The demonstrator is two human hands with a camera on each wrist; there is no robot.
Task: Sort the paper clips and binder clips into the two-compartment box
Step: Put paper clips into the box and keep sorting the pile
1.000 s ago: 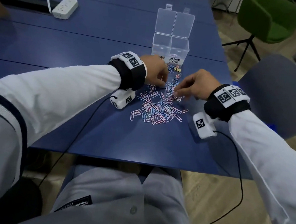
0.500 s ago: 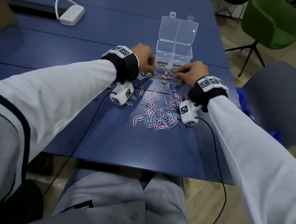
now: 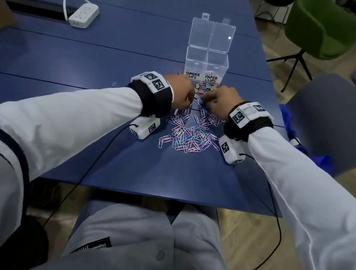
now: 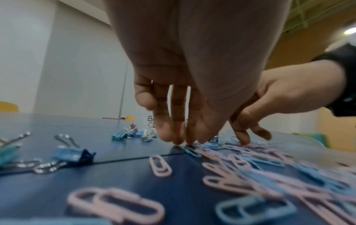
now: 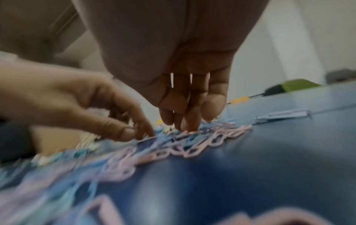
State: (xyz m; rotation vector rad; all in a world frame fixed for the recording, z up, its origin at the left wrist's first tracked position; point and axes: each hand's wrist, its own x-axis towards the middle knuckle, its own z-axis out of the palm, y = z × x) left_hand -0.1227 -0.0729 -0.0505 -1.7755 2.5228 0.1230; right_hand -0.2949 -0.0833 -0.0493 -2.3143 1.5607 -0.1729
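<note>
The clear two-compartment box stands open, its left half labelled BINDER CLIPS and its right half PAPER CLIPS. A few paper clips lie in the right half. Small coloured binder clips lie just in front of it, and others sit to the left. Pink and blue paper clips spread out nearer me. My left hand points its fingertips down onto a blue paper clip at the pile's far edge. My right hand presses straight fingers onto the clips beside it. Neither hand lifts anything.
A white power strip lies at the table's far left. A grey chair stands at the right by the table edge, with a green chair behind it. Cables run from both wrists over the near table edge.
Both hands have drawn back a little from the box front and come closer together over the pile's far edge.
</note>
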